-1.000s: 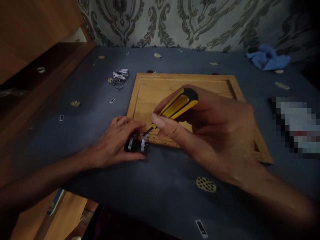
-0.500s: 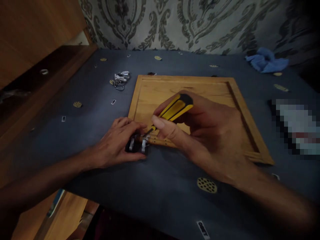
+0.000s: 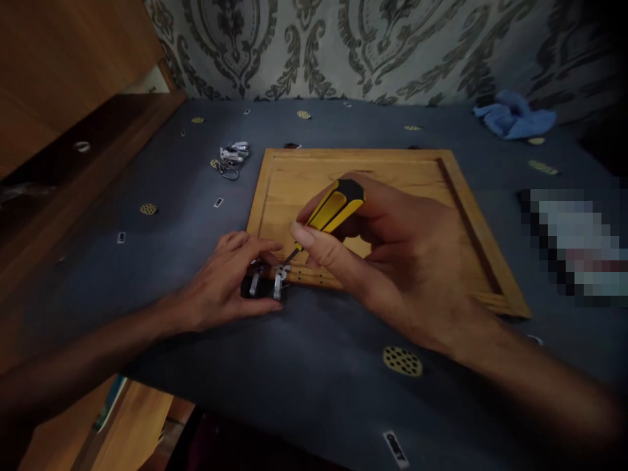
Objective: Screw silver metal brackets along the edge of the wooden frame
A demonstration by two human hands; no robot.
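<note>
Fingers and thumb of the right hand (image 3: 412, 248) are pinching a yellow and black screwdriver (image 3: 338, 203) low down, near where the handle ends. That low grip is likely helping to aim the thin tip. The screwdriver is slanting down to the left, and its tip is meeting the top of a shiny metal piece (image 3: 278, 286). That piece is sitting at the near edge of a wooden board (image 3: 294, 196), by the left corner, and is poking out past the edge. A second metal piece (image 3: 254, 283) is sitting just to its left.

The left hand (image 3: 220, 278) is spreading its thumb and fingers around both pieces, fingers on the far side and thumb on the near side. It may be keeping the corner steady, but I cannot tell if it is pressing on the metal.

The board is lying on a dark blue tablecloth (image 3: 314, 379), which is probably giving it a firm, flat rest. A small metal pile (image 3: 233, 156) is lying left of the board, perhaps for easy reach. A blue rag (image 3: 515, 116) is lying far back on the right, out of the way.
</note>
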